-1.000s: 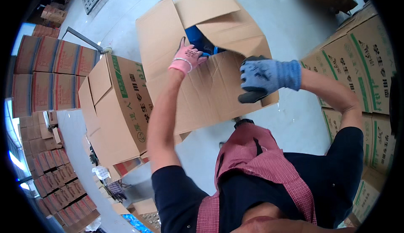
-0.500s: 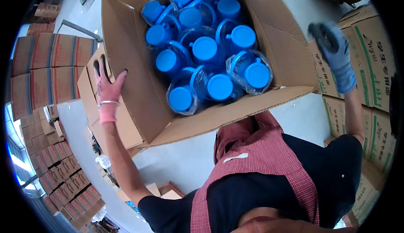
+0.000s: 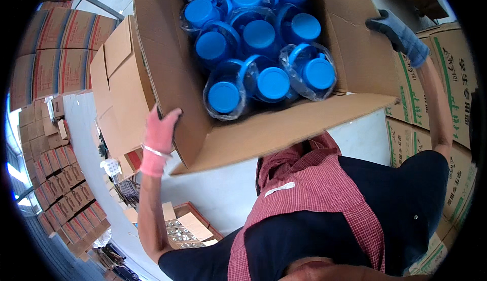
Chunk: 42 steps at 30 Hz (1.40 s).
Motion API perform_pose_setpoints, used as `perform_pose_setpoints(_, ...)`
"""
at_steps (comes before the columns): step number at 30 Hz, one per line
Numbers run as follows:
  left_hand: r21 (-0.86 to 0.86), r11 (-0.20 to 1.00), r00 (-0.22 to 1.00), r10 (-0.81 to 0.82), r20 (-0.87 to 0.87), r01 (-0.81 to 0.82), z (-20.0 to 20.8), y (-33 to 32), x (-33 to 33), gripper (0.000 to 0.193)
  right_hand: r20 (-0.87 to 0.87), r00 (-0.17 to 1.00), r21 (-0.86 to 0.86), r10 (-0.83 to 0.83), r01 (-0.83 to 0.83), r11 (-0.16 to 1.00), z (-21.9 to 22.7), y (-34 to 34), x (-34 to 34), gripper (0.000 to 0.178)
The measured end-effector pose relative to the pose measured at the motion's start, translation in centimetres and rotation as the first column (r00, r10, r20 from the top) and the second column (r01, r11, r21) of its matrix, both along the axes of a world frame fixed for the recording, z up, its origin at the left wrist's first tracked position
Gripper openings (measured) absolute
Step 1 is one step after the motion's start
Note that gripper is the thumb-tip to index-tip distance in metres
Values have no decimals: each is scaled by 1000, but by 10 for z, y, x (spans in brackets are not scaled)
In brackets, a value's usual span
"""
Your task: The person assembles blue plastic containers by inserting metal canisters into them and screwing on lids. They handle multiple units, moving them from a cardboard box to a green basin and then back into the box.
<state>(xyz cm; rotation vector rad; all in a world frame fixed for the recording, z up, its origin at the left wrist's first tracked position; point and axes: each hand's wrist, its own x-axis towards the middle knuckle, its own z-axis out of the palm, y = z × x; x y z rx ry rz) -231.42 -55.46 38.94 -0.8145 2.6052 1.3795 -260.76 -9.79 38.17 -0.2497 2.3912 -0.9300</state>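
A large open cardboard box [image 3: 264, 136] stands in front of me, its flaps standing up and outward. Inside are several blue lidded jugs [image 3: 273, 84] with loop handles, some wrapped in clear plastic bags. My left hand [image 3: 161, 136], in a pink glove with dark fingertips, is closed over the edge of the left flap, thumb on the inner side. In a grey-blue glove with dark fingers, my right hand [image 3: 401, 36] grips the outer edge of the right flap. The fingers behind each flap are partly hidden.
Another closed carton [image 3: 119, 93] stands against the left side of the box. Stacked cartons [image 3: 406, 139] rise close on my right. More carton stacks [image 3: 61, 70] stand farther left. Low at the left, an open box [image 3: 185, 230] holds small clear items.
Both hands have gone from hovering open beside the box to holding its left and right flaps. The box sits higher in the view, and the left flap has shifted.
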Motion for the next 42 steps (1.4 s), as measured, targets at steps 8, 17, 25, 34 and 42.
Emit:
perform_pose_setpoints(8,392,905,985,133,111,-166,-7,85,157,30,161,986,-120,-49,68,990,14,91,85,43)
perform_pose_setpoints(17,-141,825,823,561,94,-547,-247,-63,341,41,48,968,-19,-247,248,969,-45,185,-5,36)
perform_pose_setpoints(25,-438,596,680,732,-50,-673,-285,38,254,61,-404,909,475,98,118,872,-196,66,-16,51)
perform_pose_setpoints(34,-100,653,659,751,-47,-751,-326,216,246,64,508,827,101,241,-336,937,-257,83,-134,50)
perform_pose_setpoints(42,396,821,908,331,257,-412,-454,319,198,62,-179,884,458,431,-313,832,-273,69,-150,51)
